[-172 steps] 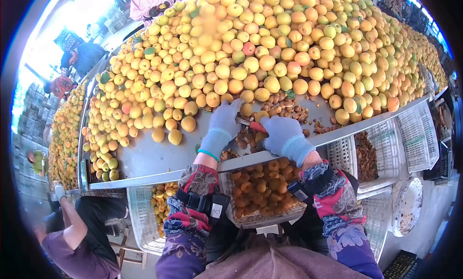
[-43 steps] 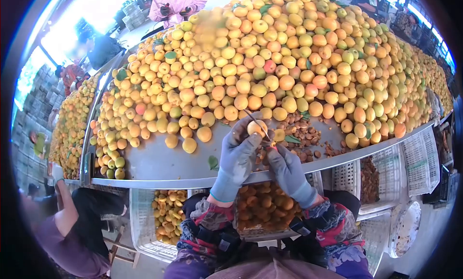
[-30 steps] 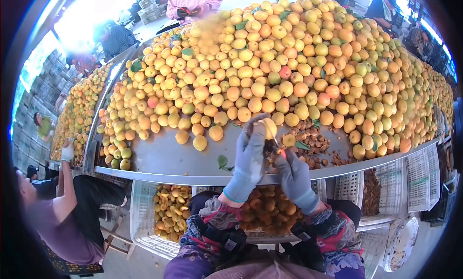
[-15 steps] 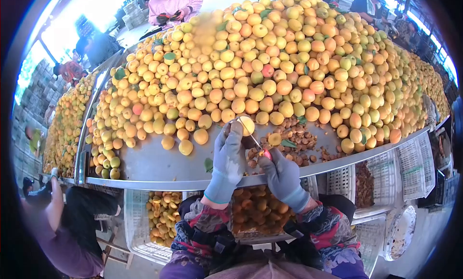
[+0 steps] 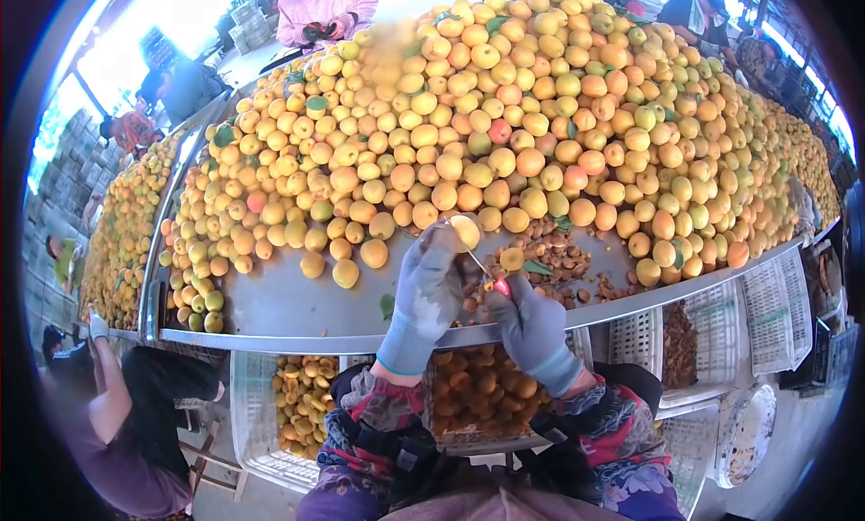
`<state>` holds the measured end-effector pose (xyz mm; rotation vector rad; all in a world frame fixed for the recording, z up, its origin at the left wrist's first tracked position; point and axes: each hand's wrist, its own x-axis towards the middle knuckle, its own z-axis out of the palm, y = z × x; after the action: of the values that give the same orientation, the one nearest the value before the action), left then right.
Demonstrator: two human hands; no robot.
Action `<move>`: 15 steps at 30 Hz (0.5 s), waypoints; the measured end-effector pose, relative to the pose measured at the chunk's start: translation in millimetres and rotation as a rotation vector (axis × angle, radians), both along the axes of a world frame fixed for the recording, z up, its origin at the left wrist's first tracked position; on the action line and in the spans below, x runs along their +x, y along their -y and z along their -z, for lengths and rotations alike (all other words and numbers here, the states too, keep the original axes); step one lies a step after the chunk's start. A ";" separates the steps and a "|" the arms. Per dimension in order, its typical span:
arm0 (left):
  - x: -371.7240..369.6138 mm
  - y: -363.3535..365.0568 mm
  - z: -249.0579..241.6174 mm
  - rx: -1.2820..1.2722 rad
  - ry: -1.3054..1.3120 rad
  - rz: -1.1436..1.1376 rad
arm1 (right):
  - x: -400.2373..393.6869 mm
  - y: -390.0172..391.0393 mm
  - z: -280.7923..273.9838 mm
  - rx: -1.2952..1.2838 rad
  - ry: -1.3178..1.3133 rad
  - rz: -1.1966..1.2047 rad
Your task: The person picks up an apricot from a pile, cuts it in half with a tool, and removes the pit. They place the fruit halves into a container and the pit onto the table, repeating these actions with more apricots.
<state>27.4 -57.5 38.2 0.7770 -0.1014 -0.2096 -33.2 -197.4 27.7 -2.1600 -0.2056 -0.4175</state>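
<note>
My left hand (image 5: 425,291), in a grey glove, holds an apricot (image 5: 465,232) up over the metal table (image 5: 288,305). My right hand (image 5: 532,327), also gloved, grips a small knife with a red handle (image 5: 494,278); its thin blade rests against the apricot. A big heap of yellow-orange apricots (image 5: 505,107) fills the table behind. A pile of brown pits (image 5: 559,269) lies just past my hands. Under the table's edge, a white crate of halved apricots (image 5: 478,390) sits in front of my lap.
Another crate of apricots (image 5: 306,395) stands to the left below the table, and pale crates (image 5: 766,296) with a crate of pits (image 5: 680,327) stand to the right. A person's raised arm (image 5: 108,377) is at lower left. A person in pink (image 5: 324,8) works at the far side.
Since 5.7 s ago my left hand has lifted an apricot off the table and the knife blade has come against it. In the last half second the hands have barely shifted.
</note>
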 end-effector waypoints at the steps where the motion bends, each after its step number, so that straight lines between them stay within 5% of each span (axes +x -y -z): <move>1: -0.1 0.1 -1.1 0.000 -0.003 -0.003 | -0.3 0.5 -0.7 -0.017 0.009 0.015; 15: 5.5 -11.9 -2.0 -0.113 -0.234 0.147 | 1.7 11.6 3.0 -0.183 0.045 -0.034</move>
<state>32.9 -45.6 40.2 0.6277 0.0508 -0.4291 -31.5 -209.0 24.7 -2.3236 -0.3161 -0.4433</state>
